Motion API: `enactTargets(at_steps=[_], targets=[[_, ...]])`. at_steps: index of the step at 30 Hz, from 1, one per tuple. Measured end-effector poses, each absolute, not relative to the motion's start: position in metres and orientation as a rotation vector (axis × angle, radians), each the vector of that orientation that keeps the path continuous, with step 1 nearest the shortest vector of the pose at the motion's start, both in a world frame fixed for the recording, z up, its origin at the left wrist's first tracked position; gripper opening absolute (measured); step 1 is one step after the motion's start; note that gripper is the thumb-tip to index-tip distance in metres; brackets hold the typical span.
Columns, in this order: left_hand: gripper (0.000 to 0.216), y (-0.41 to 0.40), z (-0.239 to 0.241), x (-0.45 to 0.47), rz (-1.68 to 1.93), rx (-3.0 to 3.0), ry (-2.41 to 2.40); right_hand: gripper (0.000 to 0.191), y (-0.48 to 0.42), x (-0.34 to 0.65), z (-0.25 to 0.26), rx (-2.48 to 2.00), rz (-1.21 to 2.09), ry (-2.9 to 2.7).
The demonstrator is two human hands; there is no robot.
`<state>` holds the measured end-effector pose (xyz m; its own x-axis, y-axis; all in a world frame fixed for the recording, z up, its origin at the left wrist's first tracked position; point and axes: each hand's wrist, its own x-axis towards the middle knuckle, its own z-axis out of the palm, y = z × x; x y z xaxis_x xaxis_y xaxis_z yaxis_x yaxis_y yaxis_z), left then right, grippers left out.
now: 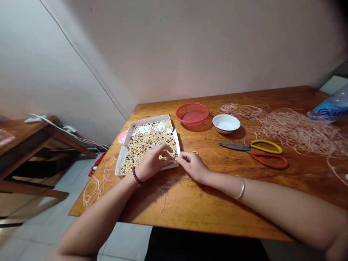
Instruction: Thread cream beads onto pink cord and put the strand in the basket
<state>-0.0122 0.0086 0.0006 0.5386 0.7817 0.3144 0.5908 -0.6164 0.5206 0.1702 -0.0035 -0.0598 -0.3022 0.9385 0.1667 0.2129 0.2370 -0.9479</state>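
Note:
A white tray (121,156) full of small tan, dark and coloured beads lies on the wooden table (206,203). My left hand (152,162), with a dark red bead bracelet on the wrist, rests over the tray's near right corner, fingers pinched on beads. My right hand (192,165), silver bangle on the wrist, sits just right of the tray, fingers pinched on a thin pink cord (214,152) with a few beads threaded on it. The cord trails right across the table.
A red mesh basket (192,114) and a white bowl (226,123) stand behind my hands. Scissors (258,152) with yellow and orange handles lie to the right. A big heap of pink cord (293,130) and a water bottle (330,107) fill the far right. Loose cord hangs off the left edge.

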Motion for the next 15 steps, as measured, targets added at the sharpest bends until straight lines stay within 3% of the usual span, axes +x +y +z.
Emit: enactTargets(at_steps=[7,15], targets=[[0.023,0.008,0.0003,-0.0139,0.774,2.481,1.111,0.035,-0.0038,0.1712,-0.0633,-1.092,1.103,-1.777],[0.017,0.0066,-0.0009,-0.0109,0.804,2.541,1.067,0.021,-0.0007,0.1724,-0.0662,-1.054,1.092,-1.818]])
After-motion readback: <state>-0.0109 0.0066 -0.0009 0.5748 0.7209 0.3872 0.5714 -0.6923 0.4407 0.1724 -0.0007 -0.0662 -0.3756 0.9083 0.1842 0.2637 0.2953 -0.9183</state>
